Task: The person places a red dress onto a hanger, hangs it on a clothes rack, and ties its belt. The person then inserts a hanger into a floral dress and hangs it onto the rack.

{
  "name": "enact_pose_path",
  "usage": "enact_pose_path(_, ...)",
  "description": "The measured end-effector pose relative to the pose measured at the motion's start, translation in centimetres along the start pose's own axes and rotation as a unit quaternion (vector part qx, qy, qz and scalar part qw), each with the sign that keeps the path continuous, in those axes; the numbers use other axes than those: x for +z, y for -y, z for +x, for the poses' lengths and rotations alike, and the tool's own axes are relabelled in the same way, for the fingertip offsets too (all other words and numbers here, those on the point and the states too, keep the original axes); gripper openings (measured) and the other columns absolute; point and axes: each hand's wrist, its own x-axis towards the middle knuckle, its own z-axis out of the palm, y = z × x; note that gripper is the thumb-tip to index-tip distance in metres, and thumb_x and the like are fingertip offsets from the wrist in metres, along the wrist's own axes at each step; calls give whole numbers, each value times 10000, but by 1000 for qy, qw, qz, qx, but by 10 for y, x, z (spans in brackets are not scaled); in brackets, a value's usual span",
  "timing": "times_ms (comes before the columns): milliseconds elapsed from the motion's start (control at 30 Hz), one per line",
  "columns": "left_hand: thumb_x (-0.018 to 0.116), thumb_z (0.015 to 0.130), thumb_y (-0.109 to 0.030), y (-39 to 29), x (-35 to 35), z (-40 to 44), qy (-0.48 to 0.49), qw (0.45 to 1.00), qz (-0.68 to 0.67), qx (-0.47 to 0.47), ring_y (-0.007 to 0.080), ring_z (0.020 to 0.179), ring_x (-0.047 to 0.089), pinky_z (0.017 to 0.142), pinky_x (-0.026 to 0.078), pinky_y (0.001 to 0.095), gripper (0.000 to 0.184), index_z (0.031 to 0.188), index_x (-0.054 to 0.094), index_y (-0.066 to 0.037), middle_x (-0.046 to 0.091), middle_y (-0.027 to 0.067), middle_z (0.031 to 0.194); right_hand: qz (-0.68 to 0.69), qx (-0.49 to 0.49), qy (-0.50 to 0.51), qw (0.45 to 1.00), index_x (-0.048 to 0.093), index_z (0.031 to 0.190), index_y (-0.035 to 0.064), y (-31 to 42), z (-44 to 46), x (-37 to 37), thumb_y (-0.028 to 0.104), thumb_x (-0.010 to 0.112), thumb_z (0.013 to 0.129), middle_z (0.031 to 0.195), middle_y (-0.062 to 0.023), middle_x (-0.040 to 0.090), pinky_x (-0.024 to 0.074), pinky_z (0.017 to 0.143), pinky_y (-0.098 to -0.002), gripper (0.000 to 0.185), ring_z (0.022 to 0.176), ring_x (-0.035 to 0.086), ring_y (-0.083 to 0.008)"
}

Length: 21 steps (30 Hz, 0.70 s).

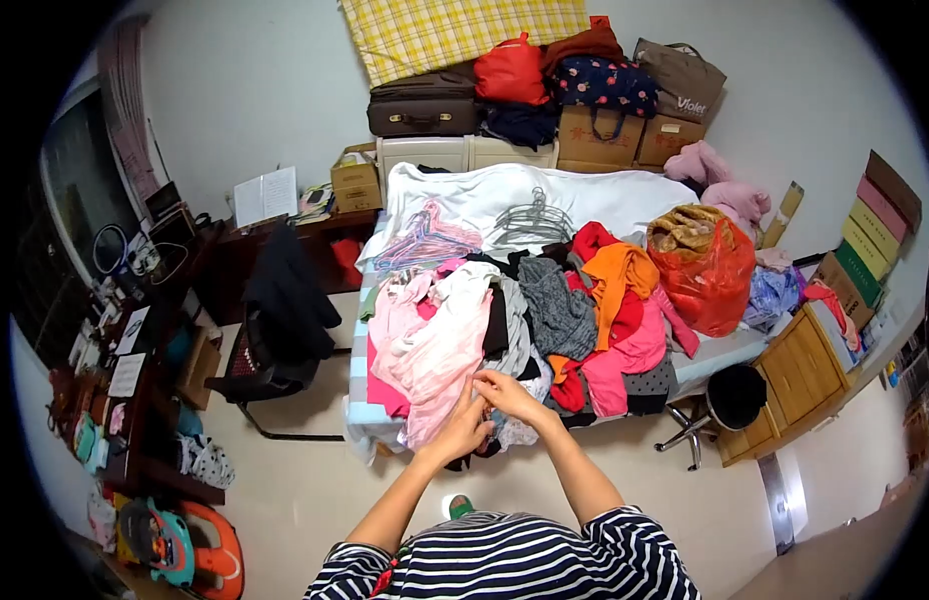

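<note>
My left hand (463,426) is in front of the clothes heap with its fingers stretched forward and nothing visible in it. My right hand (509,394) meets it at the fingertips, its fingers bent together near the left ones; whatever is between them is too small to make out. Just beyond both hands lies a pale pink garment (447,345) that hangs over the bed's near edge. Beside it are a grey knitted garment (558,308), an orange garment (622,285) and a bright pink one (613,375). Behind the heap rest pink and blue hangers (430,240) and grey hangers (535,220).
A red plastic bag (703,285) stuffed with brown fabric stands on the bed's right. To the left is a black chair (275,340) with a dark jacket over it. A black round stool (735,397) and wooden drawers (797,375) stand right. Boxes (597,140) are stacked behind.
</note>
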Motion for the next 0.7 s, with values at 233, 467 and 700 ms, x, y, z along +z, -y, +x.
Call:
enact_pose_path(233,594,797,-103,49,-5,64,68,996,-51,-6,473,1307,157,1045,277,430,560,1300,363,-18,77,377,1395,7,37,-28,999,529,1134,-19,-29,46,-30,236,489,921,933,-86,601,479,684,-269,335,794,574,-129)
enact_pose_path(467,605,790,-106,70,6,111,124,992,-23,12,486,1289,208,1042,289,419,589,1312,350,-11,81,369,1401,14,87,-30,996,548,1089,-21,-53,65,-64,268,476,924,878,-79,611,478,689,-275,341,776,583,-144)
enact_pose_path(700,610,779,-137,104,10,156,100,994,-8,-44,456,1313,182,1041,250,504,590,1306,368,-29,82,324,1426,16,67,12,998,562,1056,-26,-70,123,-91,265,494,916,870,-73,608,469,674,-266,330,760,576,-135)
